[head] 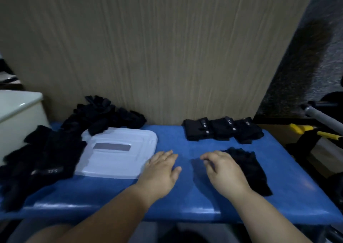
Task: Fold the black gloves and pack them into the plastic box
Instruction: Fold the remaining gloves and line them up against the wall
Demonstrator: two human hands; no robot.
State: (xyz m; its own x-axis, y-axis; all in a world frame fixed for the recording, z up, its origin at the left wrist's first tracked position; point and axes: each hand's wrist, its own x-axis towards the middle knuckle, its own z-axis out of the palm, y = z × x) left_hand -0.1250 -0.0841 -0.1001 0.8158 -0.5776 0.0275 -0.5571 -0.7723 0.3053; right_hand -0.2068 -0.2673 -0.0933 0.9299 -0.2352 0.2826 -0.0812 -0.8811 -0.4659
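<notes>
White "IT'S" lettering (230,122) on folded gloves (219,131) beyond right hand (225,170)

The single head-worn wide-angle view looks forward and down, close over the blue tabletop (189,196), facing the wooden panel (148,57).

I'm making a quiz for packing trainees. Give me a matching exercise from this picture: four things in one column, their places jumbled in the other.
Things
1. plastic box
2. folded gloves
3. unfolded pile
4. single glove

Places
A. partly under the right hand
B. in a row by the wooden panel
C. heaped at the left end of the table
D. just left of the left hand

Pairs: 1-D, 2-B, 3-C, 4-A
</notes>
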